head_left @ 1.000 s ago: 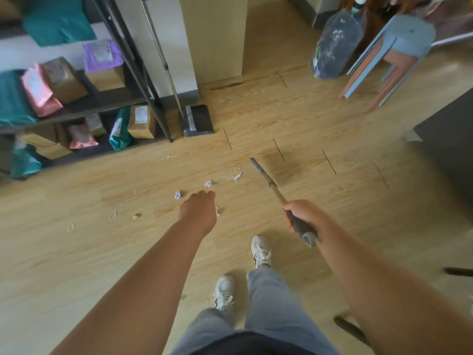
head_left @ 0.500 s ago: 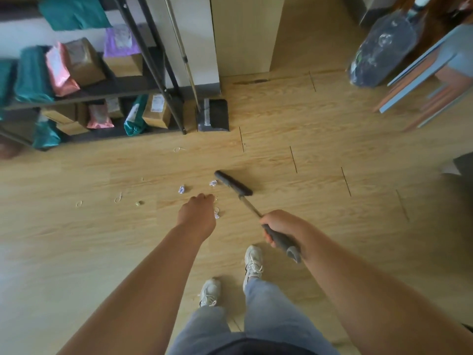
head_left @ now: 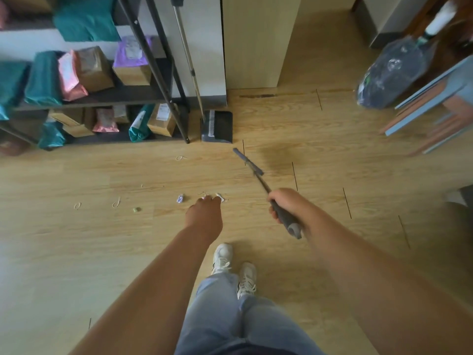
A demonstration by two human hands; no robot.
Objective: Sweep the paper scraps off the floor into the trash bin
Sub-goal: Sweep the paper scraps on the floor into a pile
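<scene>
Right hand (head_left: 282,204) gripped the broom (head_left: 248,161) near its grey handle end, fingers wrapped round it. The broom head was out ahead of that hand, near the dustpan (head_left: 217,126), which stood at the wall beside the shelf (head_left: 143,94). Left hand (head_left: 204,215) was held out over the floor (head_left: 76,252), fingers hidden; its grip could not be told. Scraps (head_left: 180,198) lay scattered on the floor, some just beyond the left hand.
</scene>
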